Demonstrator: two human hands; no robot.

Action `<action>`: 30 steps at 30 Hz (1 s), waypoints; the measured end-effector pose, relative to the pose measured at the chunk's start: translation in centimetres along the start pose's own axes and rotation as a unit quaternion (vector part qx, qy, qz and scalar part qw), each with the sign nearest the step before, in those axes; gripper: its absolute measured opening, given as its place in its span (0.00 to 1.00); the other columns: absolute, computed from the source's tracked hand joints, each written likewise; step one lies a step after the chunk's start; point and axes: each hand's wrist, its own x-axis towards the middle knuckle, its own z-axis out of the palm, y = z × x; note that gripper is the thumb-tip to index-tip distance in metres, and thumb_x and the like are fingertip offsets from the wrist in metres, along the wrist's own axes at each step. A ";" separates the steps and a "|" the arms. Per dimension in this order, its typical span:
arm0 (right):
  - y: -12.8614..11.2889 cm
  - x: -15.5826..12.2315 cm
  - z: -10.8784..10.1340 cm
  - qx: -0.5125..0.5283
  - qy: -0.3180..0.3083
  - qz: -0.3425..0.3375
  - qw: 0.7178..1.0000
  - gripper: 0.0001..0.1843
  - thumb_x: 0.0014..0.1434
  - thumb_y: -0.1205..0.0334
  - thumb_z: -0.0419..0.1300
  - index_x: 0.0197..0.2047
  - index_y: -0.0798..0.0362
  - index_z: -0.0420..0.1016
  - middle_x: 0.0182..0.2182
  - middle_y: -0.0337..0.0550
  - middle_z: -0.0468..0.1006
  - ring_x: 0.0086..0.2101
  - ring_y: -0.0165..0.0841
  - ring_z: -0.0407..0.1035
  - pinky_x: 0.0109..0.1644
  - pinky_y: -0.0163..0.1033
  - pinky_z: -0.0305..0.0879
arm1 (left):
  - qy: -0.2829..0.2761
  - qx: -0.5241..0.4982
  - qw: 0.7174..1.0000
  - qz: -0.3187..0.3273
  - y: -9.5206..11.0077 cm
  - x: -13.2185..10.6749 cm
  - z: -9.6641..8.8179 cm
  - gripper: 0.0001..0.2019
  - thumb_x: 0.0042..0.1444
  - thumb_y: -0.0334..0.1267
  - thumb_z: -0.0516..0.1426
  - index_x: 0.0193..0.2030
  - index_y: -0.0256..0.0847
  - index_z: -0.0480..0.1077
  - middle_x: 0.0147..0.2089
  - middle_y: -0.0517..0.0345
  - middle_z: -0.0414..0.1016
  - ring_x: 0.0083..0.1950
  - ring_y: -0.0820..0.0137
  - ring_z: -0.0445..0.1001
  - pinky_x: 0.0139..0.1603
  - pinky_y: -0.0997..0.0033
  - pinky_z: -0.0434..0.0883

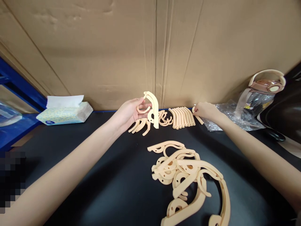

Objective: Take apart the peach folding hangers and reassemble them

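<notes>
Nearest us, a loose pile of pale hanger parts (199, 164) lies overlapping on the smooth black counter (105, 188). Beyond it, our left hand (130, 114) pinches a hanger piece (155, 108) upright above the counter, a curved hook beside it; whether they join, we cannot tell. Our right hand (207, 110) has its grip pressed on the upper end of a curved strip (199, 119), beside a neat row of strips (182, 117). Far left we see a tissue pack (63, 116) near a blue frame (28, 84); far right, crinkled clear wrap (225, 117) and a drinking bottle (258, 100). Brown cardboard (105, 62) walls the back.
</notes>
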 end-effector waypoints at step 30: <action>-1.0 -0.8 -0.7 0.123 0.038 -0.043 0.991 0.12 0.60 0.67 0.56 0.44 0.54 0.78 0.37 0.47 0.79 0.39 0.41 0.73 0.38 0.37 0.63 | 0.026 -0.022 0.999 -0.038 0.2 0.4 -0.6 0.13 0.66 0.28 0.47 0.31 0.34 0.66 0.28 0.51 0.77 0.28 0.71 0.77 0.35 0.71 0.76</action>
